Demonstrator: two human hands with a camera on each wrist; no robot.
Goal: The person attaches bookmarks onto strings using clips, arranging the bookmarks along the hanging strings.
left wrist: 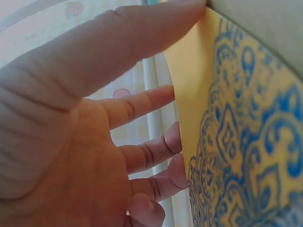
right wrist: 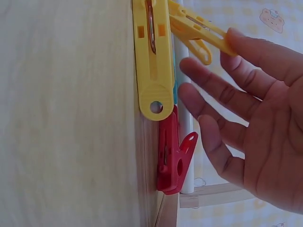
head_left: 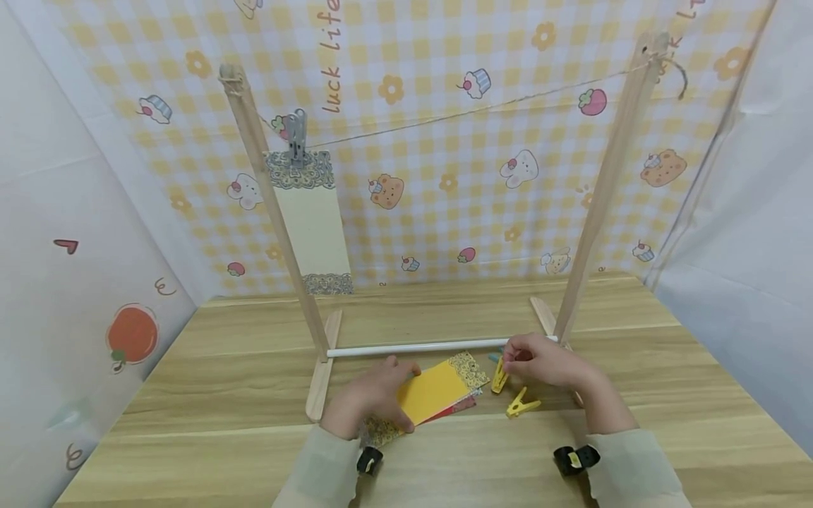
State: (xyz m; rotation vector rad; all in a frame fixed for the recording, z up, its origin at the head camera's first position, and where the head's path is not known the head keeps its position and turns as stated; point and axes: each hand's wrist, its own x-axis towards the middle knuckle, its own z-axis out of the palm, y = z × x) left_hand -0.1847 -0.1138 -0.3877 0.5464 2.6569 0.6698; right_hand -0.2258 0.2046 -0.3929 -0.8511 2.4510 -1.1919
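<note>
My left hand [head_left: 375,395] grips a yellow card [head_left: 428,391] with patterned ends, thumb on its near edge and fingertips on the far one. The left wrist view shows the card's blue lace print [left wrist: 246,127] close up. Under that card, a red card [head_left: 449,409] peeks out. With thumb and index finger my right hand [head_left: 546,363] pinches a yellow clothespin [right wrist: 203,30] by one handle; its other fingers are loosely bent. A second yellow clothespin [head_left: 522,403] lies nearer on the table, and a red clothespin [right wrist: 173,161] shows below the right fingers.
A wooden frame has a left post [head_left: 273,204], a right post [head_left: 610,176] and a white crossbar [head_left: 419,347]. Twine [head_left: 444,118] spans the tops. From it hangs a cream card [head_left: 312,229] under a grey clip [head_left: 296,137]. A teal clip [head_left: 494,358] lies by the crossbar.
</note>
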